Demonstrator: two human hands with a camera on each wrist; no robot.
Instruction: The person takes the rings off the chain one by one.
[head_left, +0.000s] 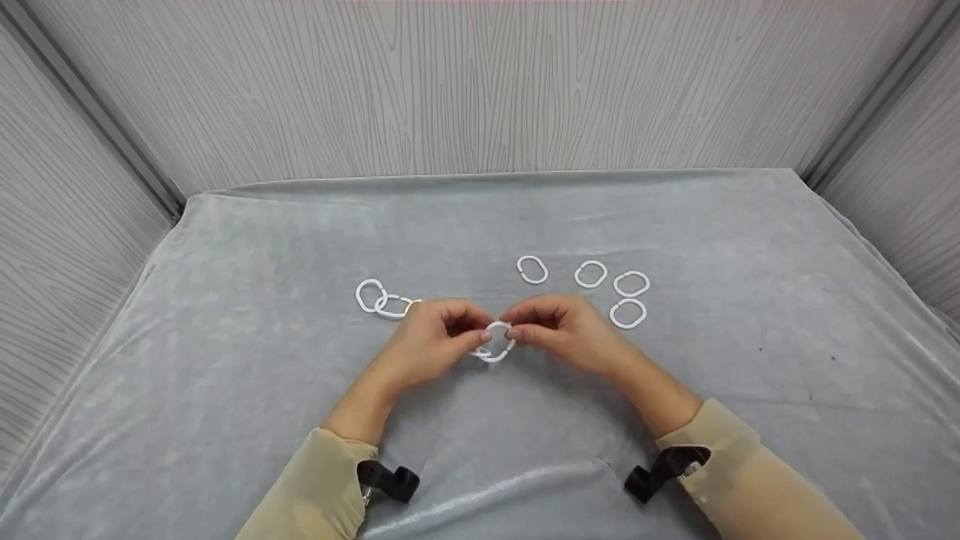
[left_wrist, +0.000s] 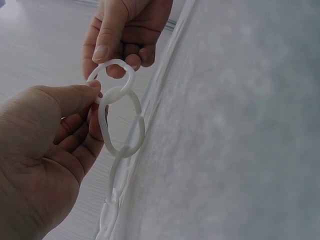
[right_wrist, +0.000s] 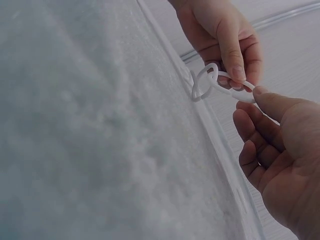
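Grey, plush-looking cloth [head_left: 247, 300] is draped over the work surface in front of me, rumpled, with a pale fold [head_left: 487, 495] on the person's side. Right of the middle lie four loose white ovals: a first link [head_left: 545, 271], a second link [head_left: 591, 286] beyond it, then a third link [head_left: 631, 272] and a fourth link [head_left: 628, 328], too close together to say whether they touch. Leftward rest two interlocked links [head_left: 382, 301]. Dark specks [head_left: 832, 358] dot the right side

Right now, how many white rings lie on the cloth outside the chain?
4: the leftmost ring, a middle ring, then at right a far ring and a near ring. Others may be hidden.
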